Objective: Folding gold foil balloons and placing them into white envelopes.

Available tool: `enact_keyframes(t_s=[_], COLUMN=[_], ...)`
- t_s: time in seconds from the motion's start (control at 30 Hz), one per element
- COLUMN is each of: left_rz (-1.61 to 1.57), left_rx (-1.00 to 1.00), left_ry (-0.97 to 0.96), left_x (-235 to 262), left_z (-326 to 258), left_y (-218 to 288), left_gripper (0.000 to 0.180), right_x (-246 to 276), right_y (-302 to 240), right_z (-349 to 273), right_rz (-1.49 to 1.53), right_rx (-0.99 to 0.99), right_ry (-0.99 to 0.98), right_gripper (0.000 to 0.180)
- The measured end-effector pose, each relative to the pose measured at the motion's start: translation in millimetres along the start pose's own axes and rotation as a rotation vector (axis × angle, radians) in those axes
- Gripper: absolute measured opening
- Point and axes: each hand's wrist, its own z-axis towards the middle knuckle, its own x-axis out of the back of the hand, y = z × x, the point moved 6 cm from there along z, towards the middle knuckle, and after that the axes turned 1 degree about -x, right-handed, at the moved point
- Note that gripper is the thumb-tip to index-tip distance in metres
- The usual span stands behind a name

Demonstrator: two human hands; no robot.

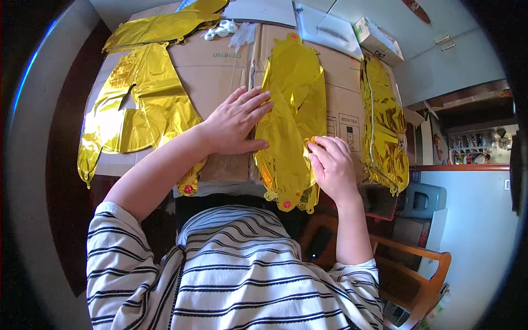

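Centrally, a long, flat, shiny gold foil piece (291, 121) lies on brown cardboard (212, 82). My left hand (236, 122) spreads open at its left edge; my right hand (333, 165) pinches its right edge.

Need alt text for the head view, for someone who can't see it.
A person's left hand rests on the left edge of a gold foil piece lying on cardboard, while the right hand pinches its right edge. More gold foil lies to the left and a narrow foil strip to the right.
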Motion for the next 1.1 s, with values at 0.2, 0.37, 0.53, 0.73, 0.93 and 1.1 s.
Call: enact_keyframes(t_s=[0.2, 0.37, 0.53, 0.73, 0.93, 1.1], left_rz=[0.004, -0.004, -0.012, 0.000, -0.013, 0.000], left_rx=[0.005, 0.004, 0.012, 0.007, 0.023, 0.014], left_ry=[-0.008, -0.010, -0.026, -0.021, -0.012, -0.022], left_x=[0, -1, 0, -1, -3, -3], left_z=[1, 1, 0, 0, 0, 0], left_y=[1, 0, 0, 0, -1, 0], left_gripper=[0.085, 0.086, 0.087, 0.088, 0.083, 0.081], right_x=[3, 4, 8, -3, -3, -3], right_y=[-2, -6, -14, -13, -14, -14], right_z=[3, 4, 9, 4, 3, 3], right_rz=[0.009, -0.024, -0.046, -0.129, -0.138, -0.138], right_rx=[0.011, 0.023, 0.016, -0.010, 0.003, 0.001], right_ry=[-0.014, -0.031, -0.050, -0.065, -0.063, -0.061], right_gripper=[0.032, 0.045, 0.051, 0.049, 0.044, 0.041])
